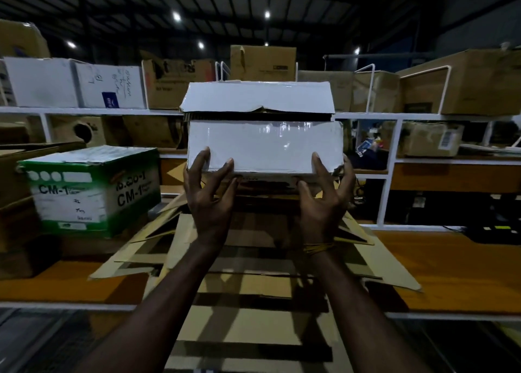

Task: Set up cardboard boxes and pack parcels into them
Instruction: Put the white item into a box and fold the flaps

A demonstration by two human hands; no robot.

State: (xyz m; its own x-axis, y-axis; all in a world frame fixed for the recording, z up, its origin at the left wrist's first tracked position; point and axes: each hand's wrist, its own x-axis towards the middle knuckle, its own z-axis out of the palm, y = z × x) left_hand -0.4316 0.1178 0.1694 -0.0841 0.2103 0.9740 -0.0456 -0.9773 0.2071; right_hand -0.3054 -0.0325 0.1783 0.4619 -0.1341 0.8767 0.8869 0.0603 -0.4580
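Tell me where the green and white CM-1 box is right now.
In the head view the green and white CM-1 cardboard box sits on the wooden table at left, beside the flattened brown cardboard and left of the held white box.

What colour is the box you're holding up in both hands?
The box is glossy white, with brown cardboard showing at its torn flap edge; the head view shows it.
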